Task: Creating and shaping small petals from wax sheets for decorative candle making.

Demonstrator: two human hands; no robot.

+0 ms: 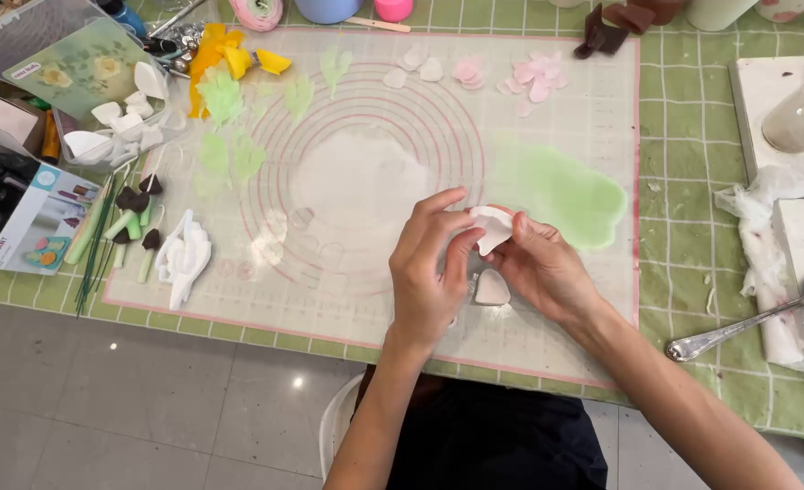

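Both hands meet over the lower middle of the translucent mat (547,345), which lies on a green checked tablecloth (692,136). The left hand (429,272) and the right hand (542,268) pinch a small white petal-shaped piece (493,227) between thumbs and fingertips, holding it just above the mat; the fingers are closed on it, and they hide its lower edge. Just below it, partly hidden by the right palm, a second pale piece (492,289) rests on the mat, its outline hard to read. A flat green sheet (561,192) lies near the mat's right edge and a thin white sheet (361,186) at its centre, so faint that its border blurs into the mat. Pink petals (533,80) sit along the far edge, green leaves (225,100) toward the far left corner. At the table's right edge a spoon (747,325) shows, its bowl cut off by the frame.
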